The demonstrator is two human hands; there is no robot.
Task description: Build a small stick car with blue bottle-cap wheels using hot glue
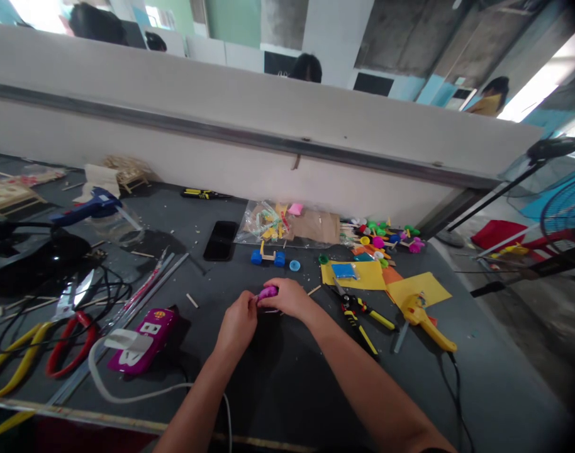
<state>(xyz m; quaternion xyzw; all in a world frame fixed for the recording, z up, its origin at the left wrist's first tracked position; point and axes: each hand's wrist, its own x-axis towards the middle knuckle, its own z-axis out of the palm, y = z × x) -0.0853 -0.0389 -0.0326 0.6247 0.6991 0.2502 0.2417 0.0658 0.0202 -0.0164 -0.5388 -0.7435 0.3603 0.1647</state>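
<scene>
Between my two hands is a small purple lump that looks like modelling clay point(267, 292). My left hand point(239, 318) pinches its left end, fingertips pressed together. The fingers of my right hand point(291, 297) close on its right side and hide part of it. Just beyond my hands stands a small piece with blue wheel-like ends point(267, 257), and beside it lies a round blue cap point(294, 265). Pliers with yellow and black handles point(358, 311) lie to the right of my right hand.
At right lie a yellow glue gun point(424, 321) and yellow paper point(363, 275) bearing a blue packet point(344, 270). Colourful clay pieces point(386, 238) are behind. At left are a phone point(220, 240), a purple power strip point(148, 340), scissors point(73, 343) and cords. A partition point(221, 145) bounds the back.
</scene>
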